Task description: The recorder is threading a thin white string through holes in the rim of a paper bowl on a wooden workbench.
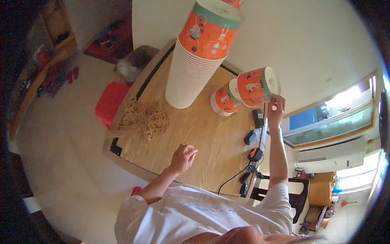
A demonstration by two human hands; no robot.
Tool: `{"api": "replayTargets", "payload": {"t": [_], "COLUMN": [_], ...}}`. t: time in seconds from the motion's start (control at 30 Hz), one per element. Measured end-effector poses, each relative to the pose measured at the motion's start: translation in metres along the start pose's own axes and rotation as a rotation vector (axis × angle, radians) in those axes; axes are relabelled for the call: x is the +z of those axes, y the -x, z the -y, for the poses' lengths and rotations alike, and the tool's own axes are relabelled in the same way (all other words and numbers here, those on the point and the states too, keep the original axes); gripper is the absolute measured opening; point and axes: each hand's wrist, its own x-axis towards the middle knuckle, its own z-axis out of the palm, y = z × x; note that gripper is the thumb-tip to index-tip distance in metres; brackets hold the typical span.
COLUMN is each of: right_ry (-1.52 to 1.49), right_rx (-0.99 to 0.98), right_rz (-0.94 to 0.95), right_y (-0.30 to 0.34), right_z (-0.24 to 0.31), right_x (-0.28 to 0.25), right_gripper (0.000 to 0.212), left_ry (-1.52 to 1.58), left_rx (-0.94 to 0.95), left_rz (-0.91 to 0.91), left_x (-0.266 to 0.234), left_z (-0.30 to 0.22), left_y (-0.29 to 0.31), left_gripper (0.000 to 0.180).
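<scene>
My right hand (276, 106) is at the right, its fingers closed on the lower edge of an orange paper bucket (252, 86) with a green band and small printed figures. That bucket is beside a second orange paper bucket (226, 100), partly overlapping it in view. My left hand (183, 158) hovers over the near part of the wooden table (195, 130). Its fingers are curled in, and nothing shows in them. Ahead, a tall stack of white paper buckets (191, 73) rises from the table, topped by orange printed ones (209, 34).
Tangled tan strands, like rubber bands (146, 120), lie at the table's left side. Black adapters (255, 154) and cables run along the right edge. A red stool (111, 101) stands beyond the left edge, and a dark chair (298, 199) is at the right.
</scene>
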Motion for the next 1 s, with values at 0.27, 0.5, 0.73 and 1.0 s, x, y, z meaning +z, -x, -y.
{"api": "replayTargets", "payload": {"t": [0.27,0.5,0.73,1.0], "right_ry": [0.136,-0.371,-0.018,-0.016], "right_rx": [-0.056,0.375,-0.076,-0.078], "right_rz": [0.077,0.213,0.204,0.141], "right_y": [0.036,0.061,0.065,0.064], "right_z": [-0.052,-0.069,-0.067,-0.055], "right_x": [0.084,0.11,0.116,0.119], "right_gripper": [0.028,0.02,0.03,0.027], "left_ry": [-0.182,-0.226,-0.247,-0.244], "left_rx": [-0.122,-0.115,-0.097,-0.11], "left_rz": [-0.033,-0.042,-0.026,-0.039], "left_x": [0.038,0.039,0.035,0.037], "left_z": [0.101,0.104,0.102,0.103], "left_y": [0.05,0.048,0.044,0.045], "left_gripper": [0.025,0.03,0.028,0.027]}}
